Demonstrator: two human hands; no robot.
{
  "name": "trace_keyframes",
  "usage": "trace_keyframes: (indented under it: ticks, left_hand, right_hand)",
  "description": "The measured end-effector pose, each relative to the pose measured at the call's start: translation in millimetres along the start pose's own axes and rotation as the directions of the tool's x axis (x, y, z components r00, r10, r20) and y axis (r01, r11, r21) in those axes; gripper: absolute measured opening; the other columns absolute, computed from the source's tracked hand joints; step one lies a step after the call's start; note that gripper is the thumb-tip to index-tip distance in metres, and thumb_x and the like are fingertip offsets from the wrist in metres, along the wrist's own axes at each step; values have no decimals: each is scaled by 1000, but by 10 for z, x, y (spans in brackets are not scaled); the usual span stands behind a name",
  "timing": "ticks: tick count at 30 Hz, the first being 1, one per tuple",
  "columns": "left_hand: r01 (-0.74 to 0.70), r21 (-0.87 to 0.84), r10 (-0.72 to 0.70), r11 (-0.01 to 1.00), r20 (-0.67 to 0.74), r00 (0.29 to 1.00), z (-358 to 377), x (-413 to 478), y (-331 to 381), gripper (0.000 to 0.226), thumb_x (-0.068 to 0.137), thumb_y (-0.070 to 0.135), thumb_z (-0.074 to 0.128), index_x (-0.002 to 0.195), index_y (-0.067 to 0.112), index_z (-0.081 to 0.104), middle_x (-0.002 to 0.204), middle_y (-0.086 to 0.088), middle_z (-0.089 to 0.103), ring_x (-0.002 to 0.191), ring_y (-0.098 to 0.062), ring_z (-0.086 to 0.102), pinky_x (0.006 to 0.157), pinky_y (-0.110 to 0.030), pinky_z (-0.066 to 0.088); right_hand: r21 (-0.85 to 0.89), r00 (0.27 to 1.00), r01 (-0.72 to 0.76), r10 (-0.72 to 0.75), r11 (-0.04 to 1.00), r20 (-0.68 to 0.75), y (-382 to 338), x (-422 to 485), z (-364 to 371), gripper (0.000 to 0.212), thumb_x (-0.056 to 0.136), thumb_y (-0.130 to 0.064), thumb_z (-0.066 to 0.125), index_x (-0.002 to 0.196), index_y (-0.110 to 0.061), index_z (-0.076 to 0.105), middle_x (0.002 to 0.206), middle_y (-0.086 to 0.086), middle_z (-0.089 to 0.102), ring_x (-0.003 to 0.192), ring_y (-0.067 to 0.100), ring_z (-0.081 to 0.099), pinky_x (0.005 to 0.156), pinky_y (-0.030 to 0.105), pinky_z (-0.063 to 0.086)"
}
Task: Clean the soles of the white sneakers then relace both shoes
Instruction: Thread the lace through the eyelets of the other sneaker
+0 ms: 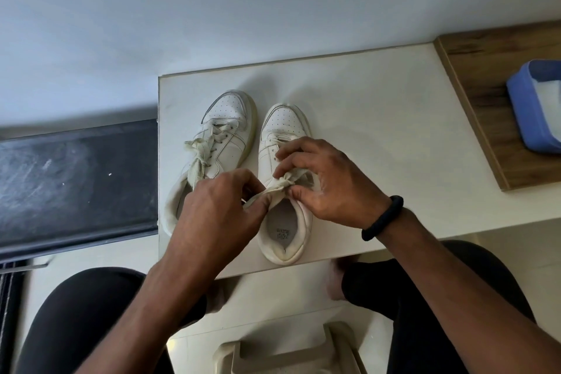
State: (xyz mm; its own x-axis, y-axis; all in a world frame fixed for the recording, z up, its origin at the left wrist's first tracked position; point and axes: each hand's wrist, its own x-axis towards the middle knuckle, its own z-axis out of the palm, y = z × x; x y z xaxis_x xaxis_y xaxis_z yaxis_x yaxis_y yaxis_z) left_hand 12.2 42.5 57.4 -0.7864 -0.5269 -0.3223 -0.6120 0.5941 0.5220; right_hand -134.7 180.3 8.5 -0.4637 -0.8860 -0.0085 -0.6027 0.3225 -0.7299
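1. While both sneakers stand side by side with their toes pointing away, the left hand (218, 206) pinches one end of a flat, cream-coloured fabric lace (285, 184) between thumb and forefinger.
2. The right hand (331, 188), with a black rubbery wristband (384, 217) at its wrist, pinches the same lace at its knot from the other side, thumb underneath and fingers arched over the tongue.
3. That lace belongs to the white leather sneaker with a perforated toe (283, 121) under both hands. It sits upright on its sole near the front edge of the smooth off-white table (379, 130), so the step in hand looks like tying off the relacing.
4. An uneven pull on the two ends could drag the knot off centre or cinch it before any loops form. The lace looks limp and creased, so it may slip from a light pinch.
5. A tug toward the body could slide the shoe, since its padded heel lies close to the table edge and the top looks slick.
6. Just beside it stands the second white sneaker (227, 121), with a yellowed rubber sole rim. Its own lace is threaded through the eyelets and its ends lie bunched over the tongue.
7. Farther out are a blue plastic tub (534, 112) on a grained wooden board (485, 70) to the right, a scuffed dark panel (76, 179) to the left, and a beige moulded plastic stool (288, 352) between the knees.
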Motion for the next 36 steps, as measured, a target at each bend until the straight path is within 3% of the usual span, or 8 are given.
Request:
trace_keyframes:
  ticks: [8,13,19,24,27,31,33,36]
  left_hand:
    - [27,94,-33,995,65,997,-53,-3,-27,12,100,33,63,109,33,72,84,21,65,88,-11,65,67,-27,41]
    - [10,153,-8,988,-14,1000,-58,-37,-24,29,110,28,43,125,29,68,111,4,75,107,-26,66,80,-37,46]
    - [-125,156,148,980,-149,978,133,-45,156,62,84,73,62,123,25,68,108,5,72,97,-21,71,72,-33,53]
    - [-114,285,174,952,-195,965,329,11,305,40,94,51,68,111,15,63,108,-5,64,102,-29,63,72,-36,44]
    - [-154,294,222,943,-216,951,378,9,307,25,93,28,75,93,9,59,85,-10,62,71,-34,66,54,-34,36]
    - [-148,371,213,917,-140,967,264,-56,348,39,66,11,94,75,9,56,59,-8,55,35,-29,46,44,-19,13]
    - [-171,391,238,904,-129,963,199,-118,341,46,56,9,99,69,10,55,50,-2,39,34,-22,24,48,-16,1]
    - [-175,447,204,877,-17,979,163,-239,326,39,70,16,95,73,14,56,54,9,13,40,-11,9,41,-23,14]
  right_hand:
    - [78,995,-60,66,995,-71,89,28,-96,18,87,-4,72,97,-19,77,104,-12,71,103,2,65,87,11,47]
    - [143,998,-55,58,988,-19,89,7,-150,40,85,7,61,110,-20,76,114,-12,71,112,0,63,86,6,42]
    - [101,999,17,-21,995,39,128,-10,-132,33,85,-11,78,114,-25,76,108,-14,65,108,3,63,92,17,48]
    - [62,992,80,-73,995,-107,169,54,-55,21,83,-12,68,100,-17,81,95,-6,73,90,11,71,82,36,58]
    - [31,985,59,-54,998,-163,201,73,-36,22,84,-13,64,98,-17,80,95,-10,71,88,11,70,78,36,59]
    - [10,978,88,-84,996,-192,170,85,18,32,86,-7,50,102,-13,78,98,-3,75,80,2,65,75,34,60]
    - [22,976,83,-77,996,-203,147,80,16,44,83,-18,39,101,-14,78,93,-4,75,75,2,65,72,29,58]
    - [73,982,64,-49,995,-185,127,74,48,49,78,-19,35,100,-16,79,83,-19,66,72,-1,63,71,17,52]
